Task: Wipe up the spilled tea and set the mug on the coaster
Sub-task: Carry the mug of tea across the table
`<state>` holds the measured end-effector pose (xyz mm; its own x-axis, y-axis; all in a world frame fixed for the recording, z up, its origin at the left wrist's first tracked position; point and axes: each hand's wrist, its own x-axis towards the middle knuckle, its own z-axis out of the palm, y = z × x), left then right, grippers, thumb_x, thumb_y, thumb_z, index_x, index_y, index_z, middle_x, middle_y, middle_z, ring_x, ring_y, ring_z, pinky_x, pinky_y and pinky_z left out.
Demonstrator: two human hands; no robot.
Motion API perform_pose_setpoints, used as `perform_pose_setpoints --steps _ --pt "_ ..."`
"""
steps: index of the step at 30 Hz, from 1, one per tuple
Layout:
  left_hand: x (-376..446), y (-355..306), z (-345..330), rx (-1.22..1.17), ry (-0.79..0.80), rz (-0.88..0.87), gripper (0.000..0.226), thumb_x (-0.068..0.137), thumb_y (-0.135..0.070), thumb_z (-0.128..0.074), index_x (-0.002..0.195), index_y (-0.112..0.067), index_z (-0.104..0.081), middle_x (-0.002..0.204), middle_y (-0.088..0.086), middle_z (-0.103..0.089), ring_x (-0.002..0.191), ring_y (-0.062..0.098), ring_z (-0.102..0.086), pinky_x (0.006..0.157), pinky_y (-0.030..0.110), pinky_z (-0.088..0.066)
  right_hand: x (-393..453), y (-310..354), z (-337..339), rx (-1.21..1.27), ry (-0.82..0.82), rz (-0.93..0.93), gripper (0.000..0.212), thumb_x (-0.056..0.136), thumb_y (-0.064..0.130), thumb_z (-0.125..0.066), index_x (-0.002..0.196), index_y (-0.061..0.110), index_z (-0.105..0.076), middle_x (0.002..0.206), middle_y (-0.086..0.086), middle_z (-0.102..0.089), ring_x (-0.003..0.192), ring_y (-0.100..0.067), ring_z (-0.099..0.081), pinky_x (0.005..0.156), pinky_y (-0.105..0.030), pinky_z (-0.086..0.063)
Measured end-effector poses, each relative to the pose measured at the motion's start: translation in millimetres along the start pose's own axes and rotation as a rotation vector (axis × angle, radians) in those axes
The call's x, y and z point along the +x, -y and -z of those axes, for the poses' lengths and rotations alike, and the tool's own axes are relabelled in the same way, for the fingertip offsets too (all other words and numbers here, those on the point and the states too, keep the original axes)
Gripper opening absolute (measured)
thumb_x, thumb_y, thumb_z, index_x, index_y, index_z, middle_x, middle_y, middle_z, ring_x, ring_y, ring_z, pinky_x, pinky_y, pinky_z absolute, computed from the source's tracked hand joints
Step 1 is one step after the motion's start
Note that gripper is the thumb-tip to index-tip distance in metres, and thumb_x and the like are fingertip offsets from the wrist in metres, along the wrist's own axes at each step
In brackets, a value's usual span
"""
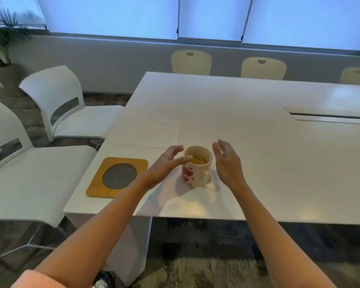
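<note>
A large white worktop [247, 125] fills the room's middle, with white chairs [67, 107] at its left side and cream chairs [191, 62] along the far edge under blue-lit window blinds [210, 17]. A potted plant [0, 38] stands in the far left corner. The heart-patterned mug [196, 167], holding tea, stands upright on the worktop, right of the wooden coaster [117, 177] near the corner. The left hand [166, 163] and right hand [227, 161] flank the mug, both open and empty, the left thumb at the rim.

Glossy ceramic mug [196, 166]; wooden coaster [117, 177]; smooth table [258, 142]
</note>
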<state>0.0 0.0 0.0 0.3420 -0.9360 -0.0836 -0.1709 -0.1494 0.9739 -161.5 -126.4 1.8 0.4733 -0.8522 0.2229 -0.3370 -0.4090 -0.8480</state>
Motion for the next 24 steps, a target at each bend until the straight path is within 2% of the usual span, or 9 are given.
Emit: perform_pose_setpoints --steps 2,4,6,9,13,17,21,24 --pt "0.9 -0.9 0.2 -0.027 0.062 -0.004 0.084 0.08 -0.046 -0.069 0.15 -0.017 -0.033 0.152 0.003 -0.042 0.139 0.017 -0.041 0.113 0.036 -0.037 -5.6 -0.9 -3.4 0.073 0.023 -0.068 0.048 0.105 0.046 -0.039 0.144 0.018 -0.048 0.146 -0.002 -0.054 0.122 -0.009 -0.05 0.092 -0.015 -0.038" --pt "0.1 -0.1 -0.1 -0.024 0.111 -0.005 0.079 0.08 -0.035 -0.073 0.147 -0.015 -0.037 0.143 0.004 -0.051 0.131 0.016 -0.051 0.109 0.037 -0.044 -16.1 -1.1 -8.7 0.115 0.042 -0.088 0.046 0.105 0.046 -0.038 0.141 0.019 -0.05 0.137 0.0 -0.058 0.113 -0.007 -0.051 0.076 -0.006 -0.037" --pt "2.6 3.4 -3.5 -0.018 0.121 -0.009 0.075 0.078 -0.025 -0.075 0.143 -0.013 -0.04 0.135 0.007 -0.056 0.124 0.019 -0.056 0.105 0.038 -0.048 -23.9 0.9 -14.7 0.147 0.041 -0.072 0.046 0.104 0.048 -0.039 0.139 0.021 -0.051 0.125 0.006 -0.059 0.113 -0.011 -0.056 0.072 -0.007 -0.039" --pt "6.4 8.1 -5.9 -0.013 0.106 -0.035 0.07 0.079 -0.014 -0.077 0.14 -0.012 -0.043 0.13 0.01 -0.057 0.122 0.024 -0.057 0.104 0.041 -0.05 -29.9 0.4 -18.2 0.199 0.032 -0.064 0.051 0.102 0.05 -0.045 0.144 0.021 -0.044 0.129 0.007 -0.056 0.115 -0.013 -0.057 0.075 -0.011 -0.044" --pt "12.3 14.7 -6.7 0.059 0.089 -0.046 0.074 0.077 -0.002 -0.08 0.14 -0.011 -0.043 0.128 0.008 -0.059 0.121 0.022 -0.057 0.105 0.043 -0.048 -37.9 -3.5 -18.8 0.217 0.07 -0.082 0.072 0.09 0.049 -0.065 0.149 0.019 -0.035 0.141 -0.001 -0.054 0.115 -0.012 -0.056 0.082 -0.012 -0.047" --pt "16.8 19.2 -11.0 0.132 0.072 -0.114 0.081 0.07 -0.006 -0.087 0.139 -0.012 -0.046 0.127 0.005 -0.062 0.119 0.019 -0.059 0.104 0.042 -0.049 -40.5 -5.5 -19.9 0.164 0.062 -0.002 0.085 0.076 0.046 -0.082 0.145 0.02 -0.04 0.13 0.009 -0.055 0.113 -0.006 -0.057 0.083 -0.007 -0.043" --pt "21.1 23.4 -15.9 0.184 0.011 -0.197 0.08 0.068 -0.014 -0.09 0.137 -0.012 -0.05 0.124 0.004 -0.064 0.115 0.017 -0.061 0.1 0.041 -0.052 -43.7 -3.8 -24.1 0.148 0.02 0.056 0.091 0.062 0.058 -0.086 0.137 0.029 -0.045 0.119 0.02 -0.055 0.105 0.011 -0.055 0.081 -0.001 -0.044" --pt "24.2 25.8 -17.0 0.213 -0.035 -0.244 0.076 0.067 -0.017 -0.091 0.134 -0.012 -0.054 0.119 0.002 -0.067 0.109 0.015 -0.064 0.096 0.038 -0.055 -43.5 -5.1 -28.5 0.129 -0.031 0.076 0.089 0.063 0.055 -0.089 0.136 0.025 -0.049 0.121 0.014 -0.06 0.104 0.004 -0.059 0.084 -0.005 -0.047"
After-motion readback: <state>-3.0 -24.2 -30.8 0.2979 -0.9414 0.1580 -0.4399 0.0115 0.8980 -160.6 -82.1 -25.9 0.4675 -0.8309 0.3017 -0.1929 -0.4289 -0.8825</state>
